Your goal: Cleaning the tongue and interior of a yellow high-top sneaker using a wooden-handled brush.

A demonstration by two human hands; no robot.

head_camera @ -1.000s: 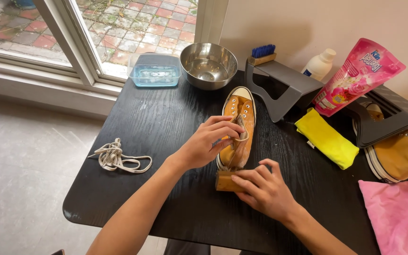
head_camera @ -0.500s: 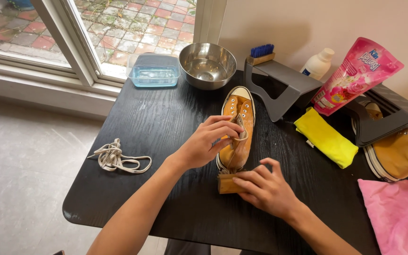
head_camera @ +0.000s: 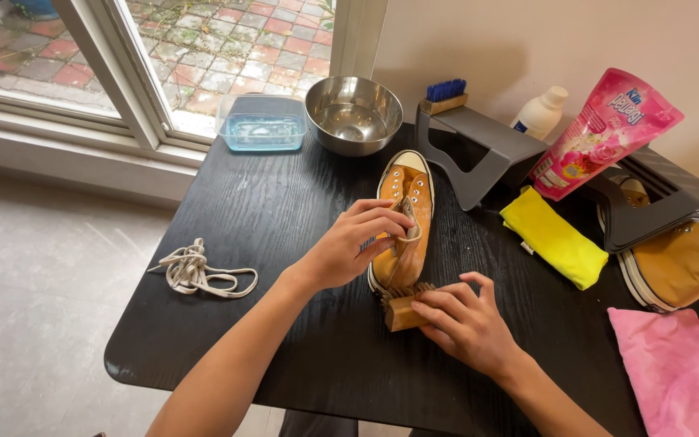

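gripping the tongue of a mustard-yellow canvas sneaker with a white rubber toe cap [head_camera: 404, 212], the left hand [head_camera: 349, 247] has its fingers clamped together on the fabric, holding the shoe steady on the black wood-grain counter [head_camera: 269, 210]. the sneaker lies near the middle of the counter, toe pointing toward the wall, laces out. the right hand [head_camera: 464, 322] is closed on a small wooden scrubbing brush [head_camera: 404, 307], fingers wrapped over its block, with the bristles pressed against the heel end of the shoe.

off to the left lies a loose bundle of cream shoelaces [head_camera: 196, 271], well apart from the hands. at the far edge sit a clear blue plastic tub [head_camera: 262, 125] and a shiny steel bowl [head_camera: 353, 113], side by side. to the right are a folded yellow cloth [head_camera: 556, 239], a pink refill pouch [head_camera: 600, 133] leaning on a grey shoe stand [head_camera: 479, 154], a second mustard sneaker [head_camera: 677, 263], and a pink cloth [head_camera: 677, 368].
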